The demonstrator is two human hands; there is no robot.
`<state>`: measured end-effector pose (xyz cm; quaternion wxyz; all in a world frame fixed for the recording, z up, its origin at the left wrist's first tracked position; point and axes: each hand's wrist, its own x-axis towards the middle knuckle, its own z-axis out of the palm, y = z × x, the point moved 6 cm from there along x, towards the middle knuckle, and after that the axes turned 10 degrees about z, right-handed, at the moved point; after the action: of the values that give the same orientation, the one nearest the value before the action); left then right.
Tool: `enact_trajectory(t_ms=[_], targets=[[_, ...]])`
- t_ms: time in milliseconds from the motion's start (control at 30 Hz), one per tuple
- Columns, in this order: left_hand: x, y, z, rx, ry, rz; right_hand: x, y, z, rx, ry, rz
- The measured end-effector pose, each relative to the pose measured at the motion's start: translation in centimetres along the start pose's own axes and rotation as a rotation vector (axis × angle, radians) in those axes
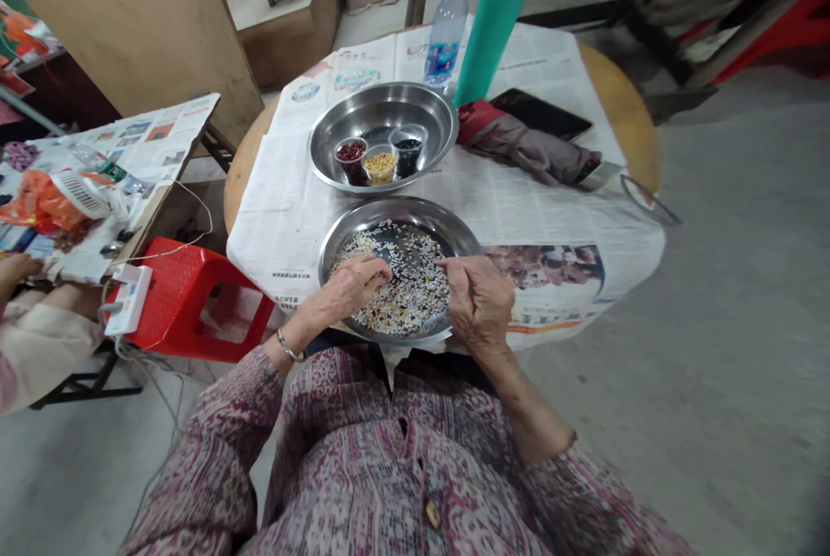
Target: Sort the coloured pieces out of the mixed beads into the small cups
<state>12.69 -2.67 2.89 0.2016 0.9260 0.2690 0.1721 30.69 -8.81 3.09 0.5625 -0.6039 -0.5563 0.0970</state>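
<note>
A steel bowl (447, 220) near the table's front edge holds a spread of mixed grains (407, 297), mostly white with yellow and dark ones among them. My left hand (360, 281) is over the bowl's left side, fingers curled together close to the grains. At the right rim, my right hand (481, 301) has thumb and forefinger pinched; whatever they hold is too small to make out. Behind is a second steel basin (376, 111) with three clear cups: one of dark red beans (351, 154), one of yellow beans (379, 167), one of black beans (408, 150).
Newspaper (285, 219) covers the round table. A water bottle (446, 33), a green bottle (499, 15), a folded umbrella (525, 145) and a dark flat device (541, 113) stand or lie beyond. A red stool (188, 301) with a power strip (128, 301) is left, near another person's hand (19, 266).
</note>
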Motion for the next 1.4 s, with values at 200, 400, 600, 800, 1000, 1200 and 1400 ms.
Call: enact_trajectory(t_ms=[200,400,600,800,1000,1200,1400], targets=[[0.1,0.3,-0.7,0.069,-0.001,-0.011,0.1,-0.3,-0.1,0.012,0.006,-0.027],[-1.6,2.5,-2.5,0.187,-0.173,-0.044,0.0,-0.2,0.0,-0.001,0.007,-0.029],[-2.0,3.2,-1.0,0.120,-0.287,-0.138,0.0,-0.1,-0.1,0.008,0.013,-0.024],[1.4,2.0,0.9,0.071,-0.141,-0.059,0.0,-0.1,-0.1,0.001,0.000,-0.022],[2.6,1.6,-0.9,0.160,-0.006,0.004,0.0,-0.1,-0.1,0.007,-0.005,-0.019],[0.2,0.8,-2.3,0.329,-0.167,-0.149,0.0,-0.3,-0.1,0.004,0.007,-0.026],[-0.2,1.2,-0.1,0.156,-0.173,-0.142,0.0,-0.3,-0.2,-0.012,0.012,-0.031]])
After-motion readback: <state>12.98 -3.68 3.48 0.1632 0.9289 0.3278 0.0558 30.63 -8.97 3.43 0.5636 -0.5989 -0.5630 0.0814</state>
